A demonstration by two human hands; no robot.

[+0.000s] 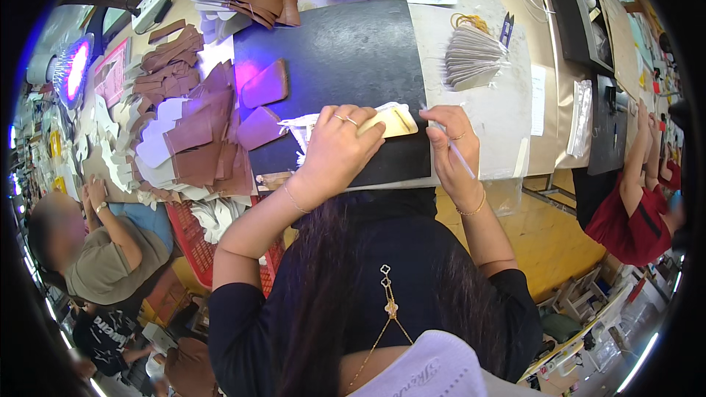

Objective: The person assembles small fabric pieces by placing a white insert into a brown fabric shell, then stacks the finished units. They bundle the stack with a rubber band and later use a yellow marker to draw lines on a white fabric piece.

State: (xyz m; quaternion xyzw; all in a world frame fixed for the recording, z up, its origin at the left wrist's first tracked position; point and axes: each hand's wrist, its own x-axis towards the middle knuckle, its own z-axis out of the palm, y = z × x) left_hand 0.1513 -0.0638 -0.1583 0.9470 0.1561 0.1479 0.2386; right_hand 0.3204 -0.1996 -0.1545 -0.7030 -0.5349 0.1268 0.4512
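Observation:
My left hand [342, 143] is closed over a pale yellow, round-cornered piece [398, 120] with a dark slot or line near its end. White cloth-like material [300, 131] sticks out on the other side of this hand. Just to the right, my right hand [454, 151] pinches a slim, whitish pen-like stick [462, 158], its lower end angled toward me. Its fingertips are close to the yellow piece's end. Both hands are over the near part of a black mat [338, 51]. Two rounded flat pieces [265, 83], tinted purple by the light, lie left of the hands.
Stacked brown leather cutouts [209, 132] cover the left side. A fan of grey pieces [471, 59] lies at right beside small snips [507, 29]. A lit purple lamp [76, 73] stands far left. A red basket [187, 235] is below the table; co-workers sit on both sides.

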